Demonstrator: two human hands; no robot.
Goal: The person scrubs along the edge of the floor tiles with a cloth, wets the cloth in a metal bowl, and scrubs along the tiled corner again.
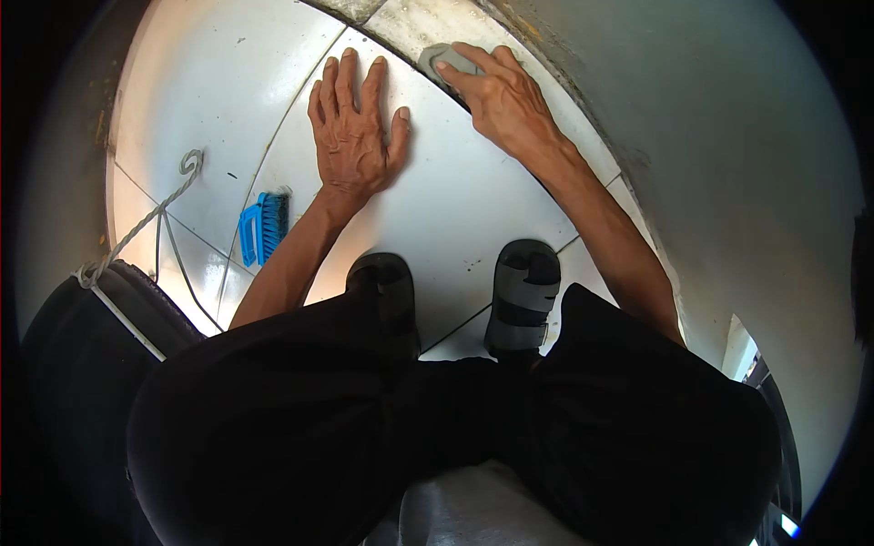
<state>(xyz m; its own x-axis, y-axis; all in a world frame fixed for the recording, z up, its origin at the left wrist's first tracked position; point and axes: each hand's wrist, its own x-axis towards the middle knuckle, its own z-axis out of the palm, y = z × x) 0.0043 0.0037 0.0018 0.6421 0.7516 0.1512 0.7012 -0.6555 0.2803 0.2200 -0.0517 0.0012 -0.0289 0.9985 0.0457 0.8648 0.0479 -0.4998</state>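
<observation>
My left hand (353, 146) lies flat on the white floor tile (437, 191), its fingers spread and nothing in it. Up and to the right, my right hand (505, 100) grips a grey pad (440, 58), with the thumb and fingers over its near side. The pad rests on a stained, pale tile strip (419, 23) along the base of the wall; whether it is a sponge or a folded cloth I cannot tell. A blue scrubbing brush (264, 227) with dark bristles lies on the tiles, left of my left forearm.
At the left stands a black bucket (82, 355) with a twisted wire handle (150, 218) reaching over the tiles. A grey wall (728, 155) curves along the right. My sandalled feet are planted on the floor, the right sandal (525, 300) and left sandal (387, 287) slightly apart.
</observation>
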